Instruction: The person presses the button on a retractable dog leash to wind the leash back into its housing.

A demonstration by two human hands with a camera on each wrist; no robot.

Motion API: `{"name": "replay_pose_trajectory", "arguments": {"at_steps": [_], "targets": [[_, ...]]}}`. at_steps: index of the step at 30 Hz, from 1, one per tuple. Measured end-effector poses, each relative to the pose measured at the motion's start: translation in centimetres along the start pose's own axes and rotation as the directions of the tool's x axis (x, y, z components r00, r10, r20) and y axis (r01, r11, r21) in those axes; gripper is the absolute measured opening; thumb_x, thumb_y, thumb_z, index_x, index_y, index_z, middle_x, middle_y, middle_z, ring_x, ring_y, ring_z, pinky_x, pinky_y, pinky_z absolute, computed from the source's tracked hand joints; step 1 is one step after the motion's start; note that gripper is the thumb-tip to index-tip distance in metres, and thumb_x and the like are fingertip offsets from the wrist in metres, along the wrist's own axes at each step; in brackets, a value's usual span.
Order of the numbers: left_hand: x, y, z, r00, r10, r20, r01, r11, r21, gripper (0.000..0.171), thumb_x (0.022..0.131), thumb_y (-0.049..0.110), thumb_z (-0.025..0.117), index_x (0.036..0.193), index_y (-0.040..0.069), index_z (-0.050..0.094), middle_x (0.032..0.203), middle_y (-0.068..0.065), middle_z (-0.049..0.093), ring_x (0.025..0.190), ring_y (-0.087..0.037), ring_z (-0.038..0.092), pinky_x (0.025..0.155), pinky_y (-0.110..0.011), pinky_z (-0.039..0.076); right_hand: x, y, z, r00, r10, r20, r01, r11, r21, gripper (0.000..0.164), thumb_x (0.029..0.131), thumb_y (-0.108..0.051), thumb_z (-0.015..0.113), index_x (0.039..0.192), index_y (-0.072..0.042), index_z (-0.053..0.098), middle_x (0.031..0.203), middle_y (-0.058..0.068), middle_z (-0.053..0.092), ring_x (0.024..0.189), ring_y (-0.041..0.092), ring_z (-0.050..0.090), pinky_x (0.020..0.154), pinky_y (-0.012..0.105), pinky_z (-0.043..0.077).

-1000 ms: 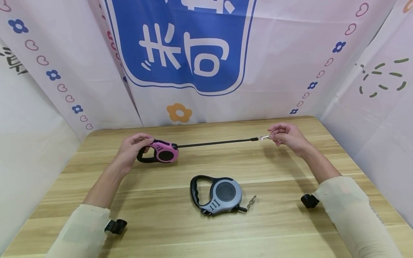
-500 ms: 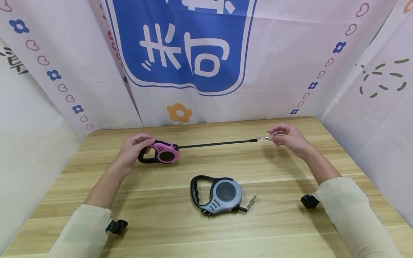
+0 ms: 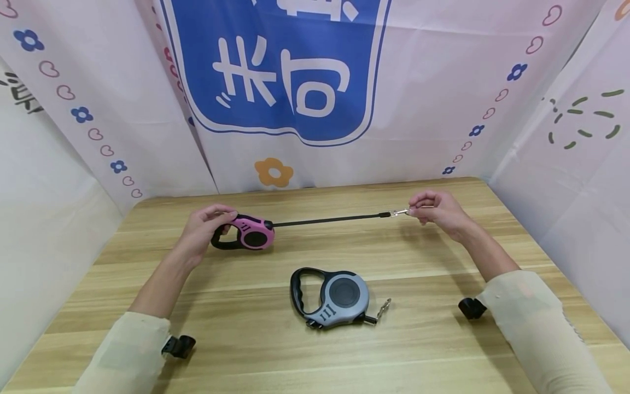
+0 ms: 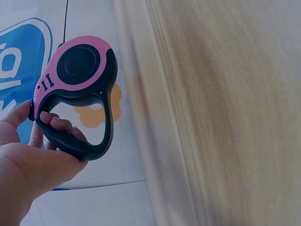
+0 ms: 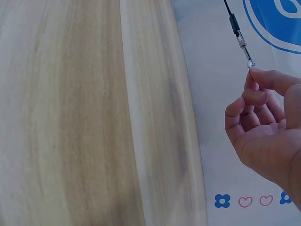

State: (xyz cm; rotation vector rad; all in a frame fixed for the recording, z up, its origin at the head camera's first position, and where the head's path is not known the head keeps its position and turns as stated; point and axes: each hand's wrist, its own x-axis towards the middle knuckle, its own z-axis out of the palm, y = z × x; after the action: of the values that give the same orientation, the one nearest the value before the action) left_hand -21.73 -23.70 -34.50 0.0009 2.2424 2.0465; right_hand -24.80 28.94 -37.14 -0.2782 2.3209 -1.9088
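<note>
My left hand (image 3: 199, 232) grips the black handle of a pink retractable dog leash (image 3: 256, 238); in the left wrist view the fingers curl through the handle loop (image 4: 77, 146). A black cord (image 3: 327, 220) runs out of its case, stretched nearly straight to the right. At the cord's far end is a silver metal clip (image 3: 400, 212), pinched between thumb and index finger of my right hand (image 3: 440, 214). The right wrist view shows the same clip (image 5: 242, 42) at the fingertips, the other fingers loosely bent. Nearer the front, a grey retractable leash (image 3: 344, 298) lies flat on the table.
The grey leash's small metal clip (image 3: 383, 309) sticks out at its right end. A wooden table (image 3: 236, 339) carries everything. Printed white cloth (image 3: 413, 109) hangs behind and at both sides. Black wrist mounts (image 3: 178, 346) sit on both sleeves.
The right hand and clip have shifted very slightly left, and the pink leash very slightly right. Both grips are kept, and the grey leash has not moved.
</note>
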Motion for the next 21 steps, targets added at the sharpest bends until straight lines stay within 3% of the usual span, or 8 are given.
{"name": "replay_pose_trajectory", "arguments": {"at_steps": [21], "targets": [[0.18,-0.05,0.47,1.0,-0.013,0.009,0.012,0.999,0.046,0.013,0.101,0.018,0.07,0.094,0.028,0.073,0.085,0.012,0.07,0.08,-0.006,0.059,0.081,-0.023,0.051,0.17,0.28,0.08,1.0,-0.021,0.008,0.022,1.0,-0.002,0.011,0.094,0.007,0.064,0.104,0.006,0.06,0.088,-0.001,0.071,0.07,0.008,0.059,0.062,0.022,0.05]]}}
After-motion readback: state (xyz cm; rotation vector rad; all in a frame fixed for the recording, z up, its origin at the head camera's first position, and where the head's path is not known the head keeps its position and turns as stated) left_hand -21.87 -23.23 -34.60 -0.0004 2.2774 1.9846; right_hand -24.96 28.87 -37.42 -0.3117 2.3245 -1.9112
